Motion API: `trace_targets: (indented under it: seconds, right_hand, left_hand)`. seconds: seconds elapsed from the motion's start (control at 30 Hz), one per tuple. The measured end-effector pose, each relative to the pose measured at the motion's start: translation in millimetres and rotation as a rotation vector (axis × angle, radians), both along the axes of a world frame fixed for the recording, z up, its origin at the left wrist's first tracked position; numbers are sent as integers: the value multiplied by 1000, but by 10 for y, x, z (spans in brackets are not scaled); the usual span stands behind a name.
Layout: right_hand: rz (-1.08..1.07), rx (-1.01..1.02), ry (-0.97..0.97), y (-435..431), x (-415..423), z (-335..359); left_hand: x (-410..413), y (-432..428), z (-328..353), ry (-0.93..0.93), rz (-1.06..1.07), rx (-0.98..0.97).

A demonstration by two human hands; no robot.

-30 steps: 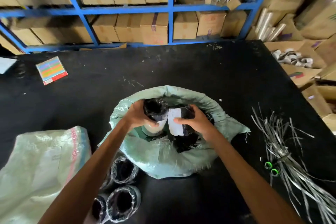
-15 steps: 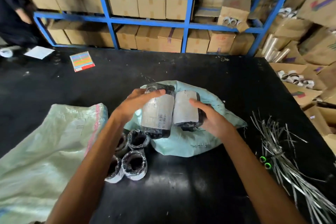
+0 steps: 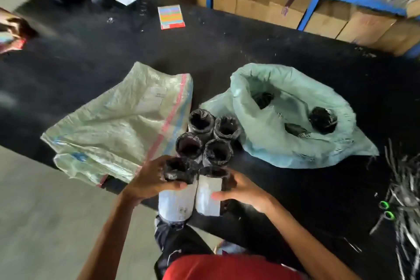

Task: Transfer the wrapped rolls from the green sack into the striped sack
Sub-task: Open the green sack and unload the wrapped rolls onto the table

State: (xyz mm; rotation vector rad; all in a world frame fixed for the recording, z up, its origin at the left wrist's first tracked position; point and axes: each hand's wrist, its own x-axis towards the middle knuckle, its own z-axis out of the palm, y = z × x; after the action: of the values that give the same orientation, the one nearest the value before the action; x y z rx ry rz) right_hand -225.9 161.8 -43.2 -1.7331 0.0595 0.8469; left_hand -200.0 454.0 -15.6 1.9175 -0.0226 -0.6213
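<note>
**Rolls out of one sack, none seen in the other**

The left grip [image 3: 150, 179] is curled around one roll [image 3: 176, 198]. The right grip [image 3: 243, 191] is curled around a second roll [image 3: 208, 195]. The two rolls are upright and side by side at the near edge of the surface [image 3: 295, 188]. I cannot tell whether they rest on it or are held just above it.

Just behind them, four rolls [image 3: 217, 152] stand on end in a tight cluster between the two sacks. The green sack [image 3: 284, 143] sits to the right with its mouth open, and at least three dark rolls [image 3: 322, 120] show inside it. The striped sack [image 3: 113, 125] lies flat and slack to the left, its mouth toward the cluster, and shows no bulge.

By my reading, only the first half is under way. Six rolls are out of the green sack and a few are left inside. Probably none has gone into the striped sack, which has yet to be opened and filled.
</note>
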Motion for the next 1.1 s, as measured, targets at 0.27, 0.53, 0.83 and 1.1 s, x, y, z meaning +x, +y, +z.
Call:
trace_targets:
  seconds: [0.27, 0.53, 0.83, 1.1]
  right_hand:
    - [-180, -422, -422, 370, -290, -570]
    - [-330, -521, -417, 584, -310, -859]
    - [-140, -369, -281, 20, -182, -505]
    - [-525, -370, -508, -998, 272, 356]
  left_hand:
    - [-465, -139, -557, -300, 201, 144]
    - [-405, -245, -788, -262, 352, 153]
    - [-290, -290, -384, -516, 129, 483]
    - [316, -1194, 471, -700, 70, 302]
